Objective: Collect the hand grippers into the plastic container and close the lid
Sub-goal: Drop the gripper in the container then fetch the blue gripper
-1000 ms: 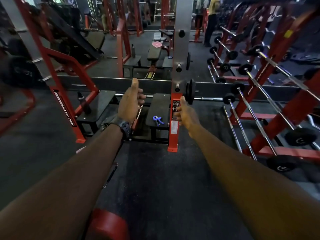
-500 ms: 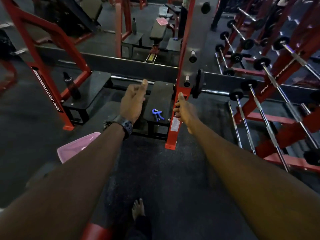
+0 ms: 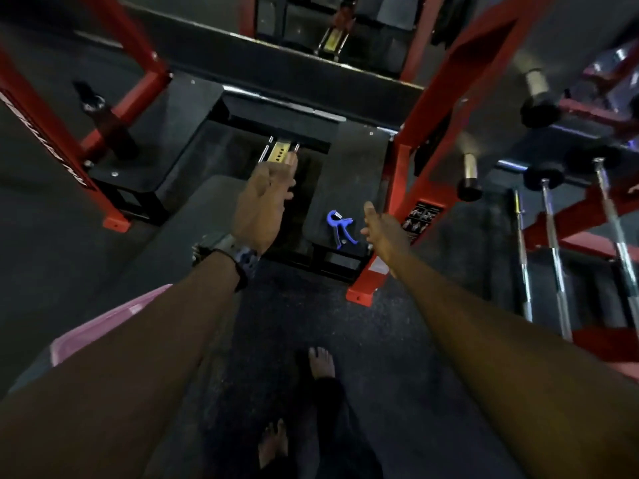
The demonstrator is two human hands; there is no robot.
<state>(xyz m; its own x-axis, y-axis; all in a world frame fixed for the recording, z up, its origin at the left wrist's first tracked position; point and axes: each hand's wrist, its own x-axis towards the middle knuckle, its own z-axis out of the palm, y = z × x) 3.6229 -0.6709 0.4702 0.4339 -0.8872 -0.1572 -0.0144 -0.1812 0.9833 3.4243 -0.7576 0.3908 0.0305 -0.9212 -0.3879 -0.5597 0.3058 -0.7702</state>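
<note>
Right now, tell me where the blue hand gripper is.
Head view, just right of centre: the blue hand gripper lies on the dark bench pad, just left of the right hand and untouched, beside the red rack post.

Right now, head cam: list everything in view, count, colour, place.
hand gripper: 1, blue, lying on the dark bench pad, just left of the right hand
bench pad: 1, dark grey, centre
pink plastic piece: 1, pink, lower left, partly hidden by the left forearm; cannot tell whether it is the container or its lid
rack upright: 1, red, right of the pad
machine frame: 1, red, left
barbells: several, chrome, on the red rack at right
bare feet: 2, bottom centre
wristwatch: 1, dark, left wrist
left hand: open, holds nothing
right hand: open, beside the gripper, not touching it
</note>
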